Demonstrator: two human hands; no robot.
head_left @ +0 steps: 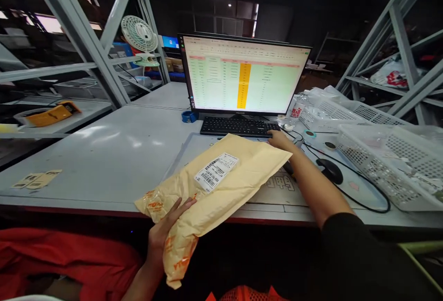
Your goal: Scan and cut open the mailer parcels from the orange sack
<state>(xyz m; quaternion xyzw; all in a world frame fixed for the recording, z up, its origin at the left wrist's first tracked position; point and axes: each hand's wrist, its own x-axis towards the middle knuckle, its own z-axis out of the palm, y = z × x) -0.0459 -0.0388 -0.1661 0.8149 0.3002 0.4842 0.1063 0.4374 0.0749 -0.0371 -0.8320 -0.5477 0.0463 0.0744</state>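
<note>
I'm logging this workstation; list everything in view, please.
Flat desk: one, pale grey, middle
Padded paper envelope: one, yellow, over desk's front edge
Printed rectangular label: one, white, on envelope
Large computer monitor: one, black, desk's back
Long keyboard: one, black, before monitor
Rounded mouse: one, black, right of keyboard
Round tape roll: one, blue, left of keyboard
Perforated plastic baskets: at least two, white, desk's right
Flat paper pieces: some, yellowish, desk's left
Small round fan: one, pale green, left
Braced metal frames: two, grey, both sides
Plastic bag: one, white, right shelf
Draped cloth: one, red, lower left
Other small or distant things: unclear
Left grip: hand, on envelope
Right grip: hand, at keyboard's right end
</note>
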